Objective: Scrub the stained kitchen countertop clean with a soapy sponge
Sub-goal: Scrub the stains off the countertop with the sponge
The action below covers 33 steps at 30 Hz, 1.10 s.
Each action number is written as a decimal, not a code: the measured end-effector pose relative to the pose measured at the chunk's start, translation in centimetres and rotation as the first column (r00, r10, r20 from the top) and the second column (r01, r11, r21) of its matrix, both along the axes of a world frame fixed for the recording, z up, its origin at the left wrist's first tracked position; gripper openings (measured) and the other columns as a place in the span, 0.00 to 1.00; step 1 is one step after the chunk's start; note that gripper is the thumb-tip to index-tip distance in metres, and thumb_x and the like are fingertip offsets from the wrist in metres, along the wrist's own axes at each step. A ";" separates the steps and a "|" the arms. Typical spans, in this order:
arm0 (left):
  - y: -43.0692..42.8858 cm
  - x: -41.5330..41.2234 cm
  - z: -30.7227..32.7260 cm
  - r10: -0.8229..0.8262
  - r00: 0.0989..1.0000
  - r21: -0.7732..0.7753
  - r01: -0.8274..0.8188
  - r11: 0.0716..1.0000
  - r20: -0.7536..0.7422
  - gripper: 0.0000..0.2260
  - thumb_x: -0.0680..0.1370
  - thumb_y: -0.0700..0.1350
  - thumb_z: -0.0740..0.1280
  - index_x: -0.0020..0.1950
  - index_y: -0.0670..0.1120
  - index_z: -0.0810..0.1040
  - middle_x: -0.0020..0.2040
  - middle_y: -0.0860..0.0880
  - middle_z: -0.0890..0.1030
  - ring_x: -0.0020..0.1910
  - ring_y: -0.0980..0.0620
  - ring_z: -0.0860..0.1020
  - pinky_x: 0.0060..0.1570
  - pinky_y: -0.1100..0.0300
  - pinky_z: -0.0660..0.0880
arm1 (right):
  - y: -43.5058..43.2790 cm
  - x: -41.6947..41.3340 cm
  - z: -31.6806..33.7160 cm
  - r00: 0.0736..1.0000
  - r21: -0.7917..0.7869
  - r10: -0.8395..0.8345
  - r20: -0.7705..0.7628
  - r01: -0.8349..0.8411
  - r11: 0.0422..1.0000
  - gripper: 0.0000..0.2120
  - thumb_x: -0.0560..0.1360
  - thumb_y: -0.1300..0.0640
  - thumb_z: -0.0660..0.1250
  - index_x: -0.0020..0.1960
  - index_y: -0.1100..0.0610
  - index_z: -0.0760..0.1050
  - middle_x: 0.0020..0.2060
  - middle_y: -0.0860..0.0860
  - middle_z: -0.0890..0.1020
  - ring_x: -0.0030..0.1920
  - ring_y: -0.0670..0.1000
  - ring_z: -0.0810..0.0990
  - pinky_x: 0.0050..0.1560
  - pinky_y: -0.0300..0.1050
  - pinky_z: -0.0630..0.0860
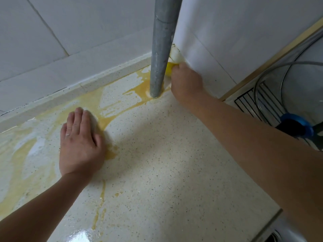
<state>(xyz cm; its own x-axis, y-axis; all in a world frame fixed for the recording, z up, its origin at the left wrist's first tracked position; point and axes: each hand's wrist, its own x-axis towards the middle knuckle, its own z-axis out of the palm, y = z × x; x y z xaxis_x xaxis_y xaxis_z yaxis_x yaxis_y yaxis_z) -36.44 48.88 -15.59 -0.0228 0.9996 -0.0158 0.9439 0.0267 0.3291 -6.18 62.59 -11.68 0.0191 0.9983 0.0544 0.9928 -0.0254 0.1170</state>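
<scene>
two hands down on speckled countertop (174,154). right hand (187,81) curled round yellow sponge (169,68), jammed into back corner just behind grey pipe (162,49). left hand (81,142) flat, fingers straight, pressing beside yellow stain (106,123). bulk of stain left of sponge, pipe between; probably sweep leftward next.

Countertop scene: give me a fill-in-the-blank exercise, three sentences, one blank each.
The right hand grips a ____ sponge beside the grey pipe.
The left hand lies ____ on the countertop.
A ring shows on the ____ hand.
Missing words: yellow, flat, left.
</scene>
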 end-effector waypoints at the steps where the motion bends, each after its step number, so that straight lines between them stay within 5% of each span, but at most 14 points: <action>1: 0.0 0.0 0.0 0.001 1.000 0.000 -0.001 1.000 0.000 0.29 0.81 0.51 0.49 0.83 0.43 0.57 0.84 0.43 0.56 0.84 0.46 0.50 0.82 0.47 0.48 | 0.4 0.0 0.0 1.000 0.053 0.000 0.024 -0.001 0.999 0.12 0.82 0.62 0.57 0.63 0.62 0.73 0.58 0.58 0.76 0.53 0.58 0.80 0.48 0.50 0.76; 4: 0.1 0.0 0.0 0.001 1.000 -0.002 -0.001 1.000 -0.006 0.29 0.81 0.51 0.50 0.83 0.44 0.57 0.84 0.44 0.55 0.84 0.47 0.50 0.82 0.47 0.48 | 2.0 -0.3 -0.2 0.996 0.095 0.006 0.084 -0.014 0.995 0.17 0.79 0.66 0.56 0.67 0.63 0.69 0.60 0.59 0.74 0.51 0.61 0.80 0.42 0.51 0.73; 10: 0.3 0.1 0.0 -0.003 1.000 0.000 0.003 1.000 -0.009 0.29 0.82 0.51 0.50 0.83 0.44 0.57 0.84 0.44 0.55 0.84 0.47 0.50 0.82 0.47 0.47 | 3.6 -1.0 -1.0 0.979 -0.075 -0.054 -0.196 0.040 0.996 0.18 0.81 0.61 0.62 0.70 0.62 0.69 0.66 0.59 0.73 0.65 0.58 0.74 0.61 0.49 0.74; 16: 0.4 0.0 0.1 -0.005 1.000 0.004 0.005 1.000 -0.012 0.28 0.81 0.50 0.50 0.80 0.42 0.60 0.83 0.43 0.58 0.83 0.44 0.52 0.81 0.45 0.50 | 0.1 -0.3 0.5 0.936 -0.139 0.112 -0.332 -0.167 0.976 0.10 0.81 0.57 0.58 0.60 0.57 0.73 0.50 0.54 0.77 0.51 0.57 0.78 0.50 0.50 0.75; 20: 0.4 -0.1 0.0 0.000 1.000 -0.003 0.000 1.000 -0.008 0.29 0.81 0.51 0.50 0.82 0.43 0.59 0.84 0.43 0.57 0.83 0.45 0.51 0.82 0.46 0.49 | -2.3 0.6 0.5 0.897 -0.184 0.264 -0.355 -0.344 0.921 0.16 0.83 0.58 0.53 0.67 0.55 0.72 0.49 0.51 0.70 0.46 0.53 0.75 0.45 0.43 0.66; 25: 0.5 -0.1 0.0 0.002 1.000 -0.008 -0.002 1.000 -0.005 0.29 0.81 0.50 0.51 0.82 0.44 0.58 0.84 0.43 0.56 0.83 0.45 0.51 0.82 0.46 0.49 | -6.1 0.2 -0.3 0.907 -0.230 0.182 -0.380 -0.283 0.931 0.14 0.82 0.61 0.55 0.66 0.54 0.70 0.57 0.49 0.73 0.44 0.52 0.74 0.41 0.46 0.69; 30: 0.4 0.0 0.0 0.010 1.000 -0.002 -0.010 1.000 0.004 0.29 0.82 0.51 0.50 0.83 0.43 0.57 0.84 0.43 0.56 0.84 0.46 0.51 0.82 0.45 0.48 | -9.2 -0.5 0.1 0.861 -0.247 0.211 -0.464 -0.354 0.902 0.11 0.83 0.56 0.55 0.61 0.51 0.73 0.45 0.45 0.74 0.41 0.49 0.77 0.38 0.42 0.70; 33: 0.5 0.1 0.1 0.010 1.000 0.003 -0.010 1.000 0.010 0.29 0.82 0.51 0.51 0.82 0.43 0.58 0.84 0.43 0.56 0.83 0.45 0.51 0.82 0.46 0.48 | -7.8 0.8 1.5 0.855 -0.169 0.061 -0.515 -0.171 0.971 0.10 0.82 0.56 0.57 0.55 0.50 0.76 0.39 0.45 0.73 0.38 0.45 0.73 0.35 0.40 0.64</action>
<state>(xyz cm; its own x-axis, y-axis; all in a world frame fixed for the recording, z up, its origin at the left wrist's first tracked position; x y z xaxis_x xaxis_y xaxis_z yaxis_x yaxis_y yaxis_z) -36.35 49.38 -15.52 -0.0322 0.9994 -0.0134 0.9402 0.0348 0.3388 -5.34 54.77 -10.20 -0.1277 0.9829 -0.1329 0.9107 0.0631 -0.4083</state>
